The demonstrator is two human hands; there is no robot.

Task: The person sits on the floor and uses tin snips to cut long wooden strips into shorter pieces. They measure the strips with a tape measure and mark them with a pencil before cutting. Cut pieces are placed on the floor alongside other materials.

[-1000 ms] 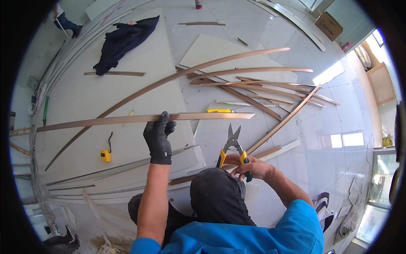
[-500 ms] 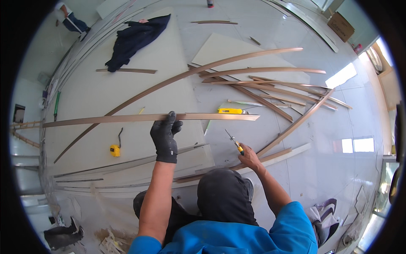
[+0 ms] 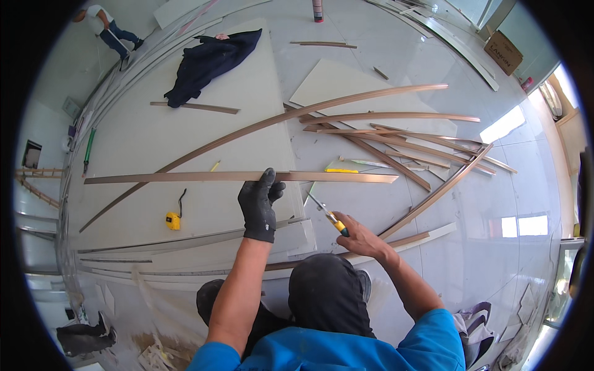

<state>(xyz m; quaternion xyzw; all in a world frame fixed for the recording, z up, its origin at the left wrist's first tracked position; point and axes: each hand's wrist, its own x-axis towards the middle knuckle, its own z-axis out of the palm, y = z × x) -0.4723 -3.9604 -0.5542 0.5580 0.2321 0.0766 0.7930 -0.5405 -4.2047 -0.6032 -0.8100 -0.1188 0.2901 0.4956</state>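
Note:
My left hand [image 3: 257,210], in a black glove, grips a long bronze-coloured trim strip [image 3: 223,177] held crosswise in front of me. My bare right hand [image 3: 365,241] is closed on yellow and green-handled metal snips [image 3: 337,222]. Their tips point up and left, just below the strip and right of the glove. A yellow tape measure [image 3: 174,220] lies on a large pale board [image 3: 124,142]. Another yellow tool [image 3: 340,170] is partly hidden behind the held strip.
Many loose bronze strips [image 3: 421,145] lie crossed at the right. A dark garment [image 3: 207,65] is on the board. A spray can or cylinder [image 3: 318,11] and a cardboard box [image 3: 502,52] stand farther back. A person [image 3: 108,31] with a pole is at top left.
The snips have turned from upright with spread blades to a leftward slant, their blades now edge-on. My gloved hand and strip sit farther right in the picture, as do the surroundings.

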